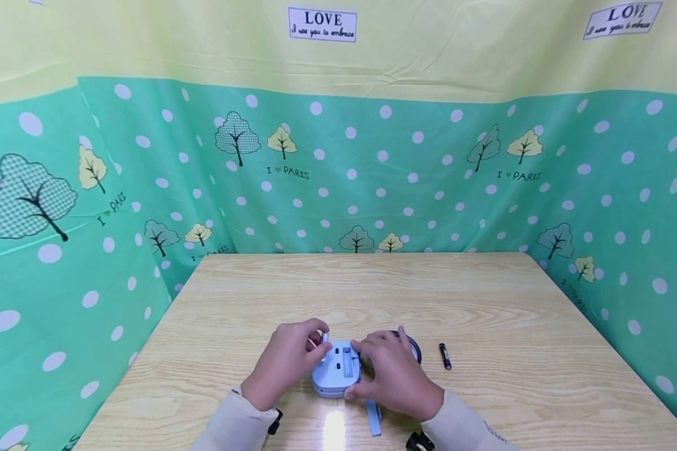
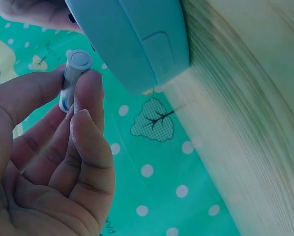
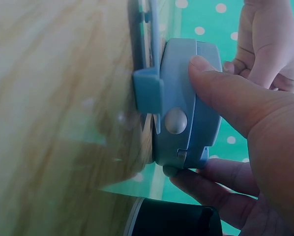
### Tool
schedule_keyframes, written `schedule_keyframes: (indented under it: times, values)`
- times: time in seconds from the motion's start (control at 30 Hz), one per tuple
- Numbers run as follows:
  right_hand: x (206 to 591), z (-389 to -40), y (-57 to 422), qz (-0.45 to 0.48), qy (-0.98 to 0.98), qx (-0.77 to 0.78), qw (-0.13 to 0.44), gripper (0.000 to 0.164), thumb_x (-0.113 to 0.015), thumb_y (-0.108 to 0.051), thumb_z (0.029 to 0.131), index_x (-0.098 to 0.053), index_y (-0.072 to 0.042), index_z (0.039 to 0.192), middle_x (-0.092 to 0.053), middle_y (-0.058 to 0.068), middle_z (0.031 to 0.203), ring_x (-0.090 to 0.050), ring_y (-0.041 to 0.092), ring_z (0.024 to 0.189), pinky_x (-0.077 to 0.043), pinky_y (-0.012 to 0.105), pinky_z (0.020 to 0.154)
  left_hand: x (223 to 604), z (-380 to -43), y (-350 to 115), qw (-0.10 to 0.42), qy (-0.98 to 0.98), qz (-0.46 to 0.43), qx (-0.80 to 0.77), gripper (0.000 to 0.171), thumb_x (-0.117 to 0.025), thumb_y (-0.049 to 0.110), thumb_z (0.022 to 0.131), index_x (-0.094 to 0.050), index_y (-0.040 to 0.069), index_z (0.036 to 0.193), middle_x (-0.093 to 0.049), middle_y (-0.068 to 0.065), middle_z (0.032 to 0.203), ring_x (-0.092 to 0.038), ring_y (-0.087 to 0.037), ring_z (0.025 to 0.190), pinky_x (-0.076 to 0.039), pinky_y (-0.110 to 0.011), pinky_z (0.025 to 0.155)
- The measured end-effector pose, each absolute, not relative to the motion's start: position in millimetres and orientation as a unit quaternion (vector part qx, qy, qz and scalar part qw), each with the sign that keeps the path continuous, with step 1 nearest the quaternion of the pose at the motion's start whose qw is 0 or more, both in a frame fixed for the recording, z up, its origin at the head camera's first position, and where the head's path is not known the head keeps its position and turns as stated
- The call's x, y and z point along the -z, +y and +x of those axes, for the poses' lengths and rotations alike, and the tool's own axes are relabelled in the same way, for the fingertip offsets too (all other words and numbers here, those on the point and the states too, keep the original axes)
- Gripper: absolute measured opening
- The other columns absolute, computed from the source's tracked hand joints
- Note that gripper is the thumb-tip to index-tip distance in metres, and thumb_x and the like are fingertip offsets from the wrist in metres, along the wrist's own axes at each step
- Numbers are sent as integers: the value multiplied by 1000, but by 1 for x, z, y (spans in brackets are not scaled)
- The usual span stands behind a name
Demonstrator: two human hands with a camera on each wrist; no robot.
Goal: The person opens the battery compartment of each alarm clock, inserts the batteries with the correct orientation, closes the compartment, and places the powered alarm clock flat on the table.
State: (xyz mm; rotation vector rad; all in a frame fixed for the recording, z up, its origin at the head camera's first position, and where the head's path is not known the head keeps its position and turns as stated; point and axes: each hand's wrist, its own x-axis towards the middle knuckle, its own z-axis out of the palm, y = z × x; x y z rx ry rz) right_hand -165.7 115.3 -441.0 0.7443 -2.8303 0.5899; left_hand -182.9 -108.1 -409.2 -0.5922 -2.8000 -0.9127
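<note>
A light-blue box-shaped device (image 1: 328, 379) lies on the table with its open battery compartment (image 1: 348, 363) facing up. My left hand (image 1: 293, 351) pinches a white battery (image 2: 75, 73) between thumb and fingers, just beside the device's left edge. In the left wrist view the battery's flat end shows, apart from the device. My right hand (image 1: 392, 373) grips the device from the right, thumb on the near side and fingers on the far side. The right wrist view shows the device's side with a round silver button (image 3: 176, 121).
A light-blue cover strip (image 1: 374, 418) lies on the table near my right wrist. Farther right is a dark battery (image 1: 445, 356). Partly hidden behind my right hand sits a round, black-rimmed object (image 1: 416, 351). Patterned green cloth (image 1: 372, 169) hangs around the wooden table (image 1: 361, 288).
</note>
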Motion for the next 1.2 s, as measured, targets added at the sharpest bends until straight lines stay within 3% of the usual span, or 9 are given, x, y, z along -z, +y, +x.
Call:
schedule_keyframes:
  times: [1.2]
  values:
    - [440,-167,115,243,-948,-198,60,90,-66,-77,58,-58,-24,131,-61,-8,122,-46,21,121,-7,74,102,405,-186,-91,63,-925,-214,307,21,-70,31,86,-70,20,104,-68,10,83,-60,2,69,-49,-15,59]
